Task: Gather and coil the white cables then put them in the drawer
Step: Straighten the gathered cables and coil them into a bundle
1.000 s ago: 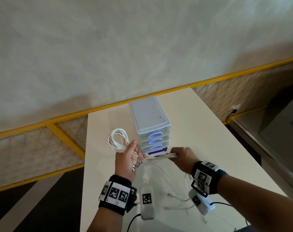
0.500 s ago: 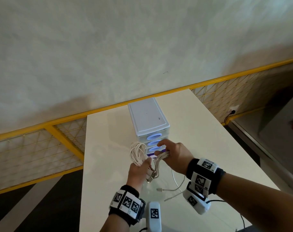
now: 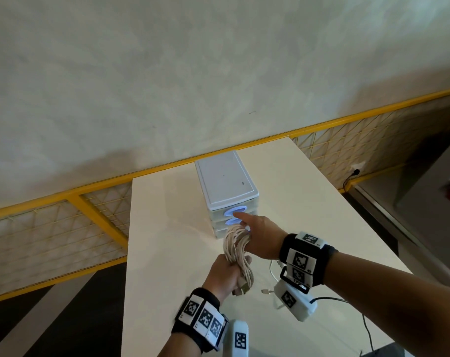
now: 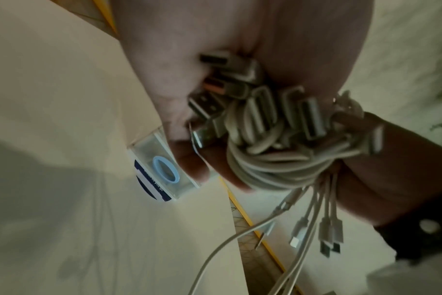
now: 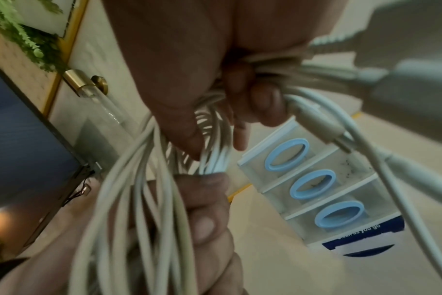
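My left hand (image 3: 225, 274) grips a coiled bundle of white cables (image 3: 236, 249) just in front of the small white drawer unit (image 3: 226, 184). In the left wrist view several USB plugs (image 4: 260, 103) bunch in the palm and loose plug ends (image 4: 326, 231) hang below. My right hand (image 3: 259, 235) sits over the top of the coil. Its curled fingers (image 5: 262, 103) hold strands of the cables (image 5: 144, 189), while the index finger stretches to the top drawer's blue oval handle (image 3: 236, 212). All the drawers (image 5: 311, 183) look closed.
The drawer unit stands mid-table on a cream table (image 3: 167, 253). A yellow railing with wire mesh (image 3: 64, 202) runs behind and to the left. A few loose cable ends (image 3: 267, 291) lie on the table under my right wrist. A wall socket (image 3: 356, 171) is at the far right.
The stretched cable has been wound into the coil. The left hand brought the coil in front of the drawers, and the right hand moved up with its index finger at the top handle.
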`<state>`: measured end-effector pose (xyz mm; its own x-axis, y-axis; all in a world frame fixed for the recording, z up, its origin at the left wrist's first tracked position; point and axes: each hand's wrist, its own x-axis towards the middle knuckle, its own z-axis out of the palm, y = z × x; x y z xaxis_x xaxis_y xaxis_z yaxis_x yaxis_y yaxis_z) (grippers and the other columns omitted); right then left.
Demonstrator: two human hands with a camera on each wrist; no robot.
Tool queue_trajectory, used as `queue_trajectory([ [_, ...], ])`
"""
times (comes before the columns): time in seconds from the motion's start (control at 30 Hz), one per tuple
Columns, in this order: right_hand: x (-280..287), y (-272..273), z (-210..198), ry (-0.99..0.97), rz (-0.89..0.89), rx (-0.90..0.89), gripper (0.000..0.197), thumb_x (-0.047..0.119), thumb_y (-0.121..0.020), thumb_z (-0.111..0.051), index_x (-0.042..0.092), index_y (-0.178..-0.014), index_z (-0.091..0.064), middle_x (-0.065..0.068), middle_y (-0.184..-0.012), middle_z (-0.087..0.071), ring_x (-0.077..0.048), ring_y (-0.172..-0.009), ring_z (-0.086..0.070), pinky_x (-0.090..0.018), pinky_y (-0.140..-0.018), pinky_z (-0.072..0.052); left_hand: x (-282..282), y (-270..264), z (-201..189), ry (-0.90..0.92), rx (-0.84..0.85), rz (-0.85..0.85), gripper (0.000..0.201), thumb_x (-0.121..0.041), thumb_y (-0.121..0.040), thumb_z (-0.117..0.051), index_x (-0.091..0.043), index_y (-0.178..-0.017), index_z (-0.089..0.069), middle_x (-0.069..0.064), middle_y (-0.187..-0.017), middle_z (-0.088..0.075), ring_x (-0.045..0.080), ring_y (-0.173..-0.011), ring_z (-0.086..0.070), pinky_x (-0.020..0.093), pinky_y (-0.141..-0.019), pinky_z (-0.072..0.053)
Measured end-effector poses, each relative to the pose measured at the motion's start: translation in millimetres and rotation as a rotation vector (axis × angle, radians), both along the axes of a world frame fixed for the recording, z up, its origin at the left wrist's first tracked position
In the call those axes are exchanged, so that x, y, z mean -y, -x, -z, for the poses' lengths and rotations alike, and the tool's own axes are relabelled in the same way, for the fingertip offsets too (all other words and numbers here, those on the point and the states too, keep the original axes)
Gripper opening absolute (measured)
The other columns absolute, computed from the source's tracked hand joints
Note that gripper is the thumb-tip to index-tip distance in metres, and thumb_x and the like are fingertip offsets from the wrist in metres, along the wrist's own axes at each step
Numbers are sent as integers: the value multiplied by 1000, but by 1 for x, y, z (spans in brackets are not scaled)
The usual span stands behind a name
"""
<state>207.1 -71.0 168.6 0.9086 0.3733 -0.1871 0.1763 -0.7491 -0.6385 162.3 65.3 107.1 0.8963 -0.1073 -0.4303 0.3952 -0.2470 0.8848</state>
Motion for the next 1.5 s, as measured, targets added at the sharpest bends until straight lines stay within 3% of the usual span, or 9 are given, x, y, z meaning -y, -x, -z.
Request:
queue_trajectory([
  [0.3, -2, -3, 6, -52, 79, -19, 23, 6, -80, -47, 14, -99, -55, -12, -97, -67, -23, -77, -55, -30, -70, -47, 6, 5, -4, 38, 8, -6, 22, -32, -83, -58, -15, -73, -67, 2, -62, -57, 19, -64, -50, 26, -61, -44],
  [0.47, -6, -2, 8, -73, 114, -19, 14, 6, -83, -45, 19, -87, -48, -4, -77, -61, -21, -60, -59, -16, -48, -41, 9, 4, 1, 293, -143, -182, 37, -40, -92, -56, -24, -65, -76, 2, -60, -65, 24, -57, -56, 65, -87, -46],
  [0.57, -3, -1, 9, -80, 150, -20, 18, 7, -80, -44, 15, -93, -54, -8, -85, -65, -19, -65, -56, -22, -56, -42, 4, 3, -2, 239, -100, -92, 45, -57, -84, -51, -20, -74, -75, 3, -62, -66, 25, -62, -59, 50, -75, -54],
  [0.67, -4, -2, 12, -115, 146, -23, 23, 2, -77, -43, 12, -94, -54, -6, -82, -61, -25, -70, -61, -28, -59, -49, -1, 3, 0, 91, 17, 117, 21, -28, -70, -74, -10, -77, -64, -1, -45, -58, 14, -38, -53, 20, -43, -42],
  [0.93, -13, 9, 21, -381, 114, -24, 41, -9, -72, -40, 18, -96, -59, -6, -93, -66, -21, -88, -60, -27, -79, -47, 4, -4, 10, -113, 135, 200, 22, -24, -71, -75, -28, -60, -57, -14, -46, -57, 2, -46, -46, 21, -55, -40],
  [1.07, -14, 10, 21, -463, 107, -47, 38, -5, -72, -42, 27, -88, -56, -2, -93, -65, -19, -93, -61, -20, -79, -46, 5, -6, 8, -8, 181, 160, 36, -26, -59, -76, -18, -93, -67, -10, -77, -68, -7, -66, -60, 14, -65, -45],
  [1.17, -16, 11, 18, -559, 155, -54, 31, 8, -69, -41, 32, -81, -56, 4, -85, -63, -15, -88, -63, -20, -80, -48, 4, -9, 8, -15, 215, 119, 38, -25, -60, -79, -36, -92, -63, -20, -86, -68, -8, -83, -63, 12, -74, -47],
  [1.37, -18, 7, 7, -661, 134, -86, 36, -11, -75, -38, 17, -87, -59, 9, -80, -59, 10, -69, -56, -9, -70, -46, 14, -10, -1, 144, 222, -31, 33, -12, -62, -66, -30, -89, -66, -6, -81, -72, 0, -74, -64, 26, -72, -53],
  [1.5, -12, 3, -6, -623, 105, -115, 40, -14, -76, -40, 10, -102, -59, 7, -87, -60, 9, -74, -58, -7, -64, -45, 17, -8, -14, 214, 154, 12, 31, 1, -70, -58, -24, -57, -69, -7, -42, -53, 6, -36, -43, 19, -42, -36],
])
